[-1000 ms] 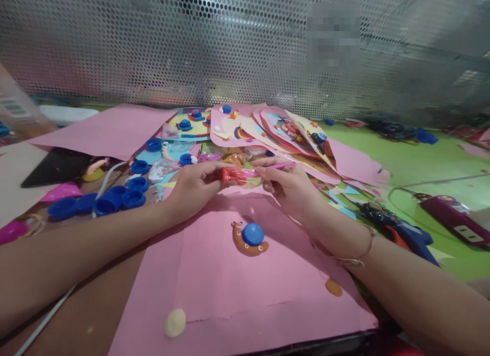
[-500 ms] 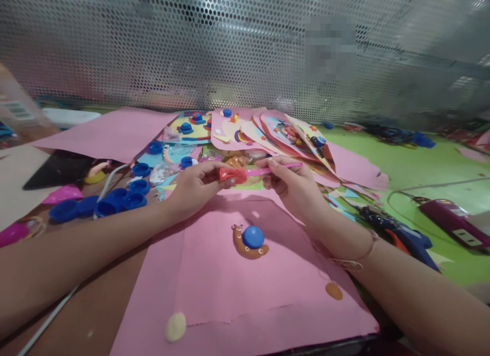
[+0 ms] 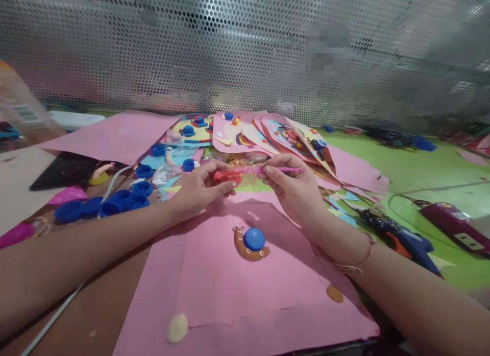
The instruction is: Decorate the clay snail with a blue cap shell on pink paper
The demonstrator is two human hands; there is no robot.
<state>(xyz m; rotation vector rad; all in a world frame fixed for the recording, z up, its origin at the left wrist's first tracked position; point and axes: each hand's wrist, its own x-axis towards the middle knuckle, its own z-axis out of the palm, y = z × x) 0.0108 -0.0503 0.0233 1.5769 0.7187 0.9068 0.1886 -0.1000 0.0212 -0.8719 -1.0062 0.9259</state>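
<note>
Above the pink sheet, my left hand (image 3: 204, 187) pinches a lump of red modelling clay (image 3: 228, 177) in a clear plastic wrapper. My right hand (image 3: 293, 185) grips a thin pink plastic stick (image 3: 285, 169), its inner end at the wrapper. Whether the stick is inside the wrapper or only against it, I cannot tell. Below the hands, a snail with a brown clay body (image 3: 245, 250) and a round blue shell (image 3: 254, 239) lies on the pink paper (image 3: 218, 289). A cream clay disc (image 3: 177, 328) and a tan disc (image 3: 335, 293) sit near the paper's front corners.
Several blue caps (image 3: 140, 187) lie at the left beside a white cable (image 3: 113, 185). Decorated paper crafts (image 3: 245, 134) are stacked at the back before a perforated metal panel (image 3: 245, 49). On the right are a purple power strip (image 3: 455, 226) and dark blue-handled tools (image 3: 406, 243).
The red clay has turned and shifted slightly left in my left hand, and more clear wrapper shows stretched between the hands. My right hand still holds the pink stick, now more level.
</note>
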